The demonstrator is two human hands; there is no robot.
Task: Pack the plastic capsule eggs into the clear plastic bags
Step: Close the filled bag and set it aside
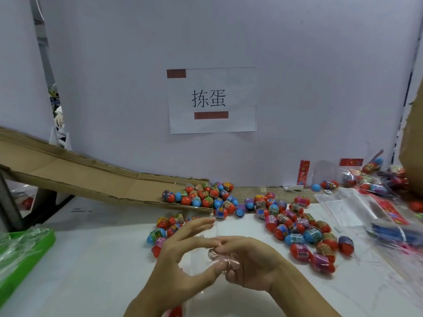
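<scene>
Dozens of capsule eggs [297,239], two hands [183,245]

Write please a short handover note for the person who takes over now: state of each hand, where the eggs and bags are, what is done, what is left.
Left hand and right hand both pinch one clear bag above the table, apparently opening it; no egg visible inside.
Loose capsule eggs: a pile at the foot of the cardboard chute, a cluster right of the hands, a few behind the left hand.
Empty bags lie at the right.
Done: filled bags at the far right.
Left: pack the loose eggs.
</scene>
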